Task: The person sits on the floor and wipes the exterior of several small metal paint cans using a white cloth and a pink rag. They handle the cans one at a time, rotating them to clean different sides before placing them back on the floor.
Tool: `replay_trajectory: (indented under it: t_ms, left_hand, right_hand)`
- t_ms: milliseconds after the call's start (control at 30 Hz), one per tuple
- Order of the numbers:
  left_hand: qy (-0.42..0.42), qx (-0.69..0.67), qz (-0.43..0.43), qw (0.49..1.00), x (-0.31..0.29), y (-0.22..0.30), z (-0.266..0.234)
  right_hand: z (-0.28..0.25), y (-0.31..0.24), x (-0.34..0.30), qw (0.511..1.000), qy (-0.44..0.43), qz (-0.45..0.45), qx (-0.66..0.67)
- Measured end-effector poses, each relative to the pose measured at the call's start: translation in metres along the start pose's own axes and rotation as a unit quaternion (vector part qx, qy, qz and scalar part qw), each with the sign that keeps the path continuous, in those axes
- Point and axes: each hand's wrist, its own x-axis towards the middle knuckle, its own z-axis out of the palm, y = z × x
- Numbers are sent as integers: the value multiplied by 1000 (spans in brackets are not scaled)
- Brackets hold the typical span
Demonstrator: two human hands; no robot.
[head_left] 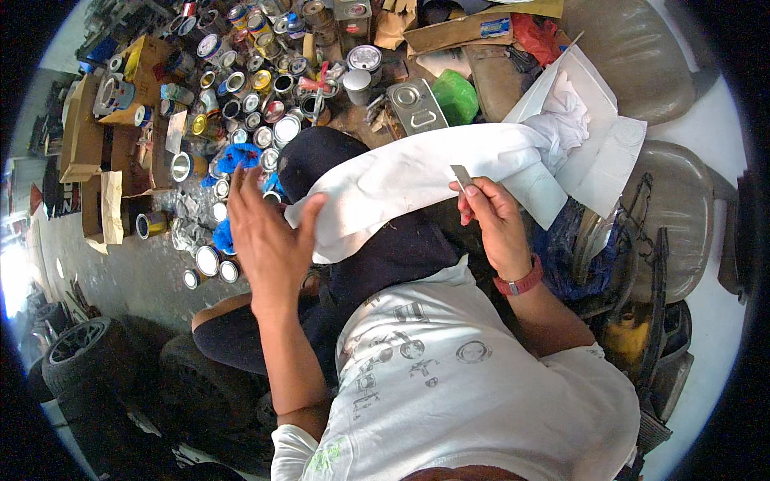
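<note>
A long white cloth (409, 172) lies across my dark-clad knee and runs to the right into an open white box (601, 104). My right hand (491, 216) pinches a small flat metal blade (460, 173) between thumb and fingers, its end pointing up over the cloth's near edge. At the cloth's left end is my left hand (269, 240), fingers apart and palm down, with nothing held in it. Its thumb overlaps the cloth's edge; whether it touches cannot be told.
Many paint cans (241, 104) crowd the floor ahead and left, beside cardboard boxes (120, 140). A rectangular metal tin (417, 108) and a green plastic bag (455, 98) stand beyond the cloth. Brown plastic chairs (670, 216) line the right; tyres (88, 353) lie lower left.
</note>
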Motion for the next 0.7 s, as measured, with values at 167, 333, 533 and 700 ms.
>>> replay_trajectory:
  t_ms: [167,333,533,700]
  left_hand:
    - [-171,-53,191,965,22,59,32]
    - [-419,-27,258,870,47,77,52]
    - [-493,-238,244,801,66,67,59]
    - [-542,-309,259,737,83,50,79]
  right_hand:
    - [-3,-18,14,998,-31,46,-31]
    - [-11,-35,14,997,-54,44,27]
    - [-29,-20,15,999,4,29,32]
    - [-29,-33,5,991,35,-34,-127]
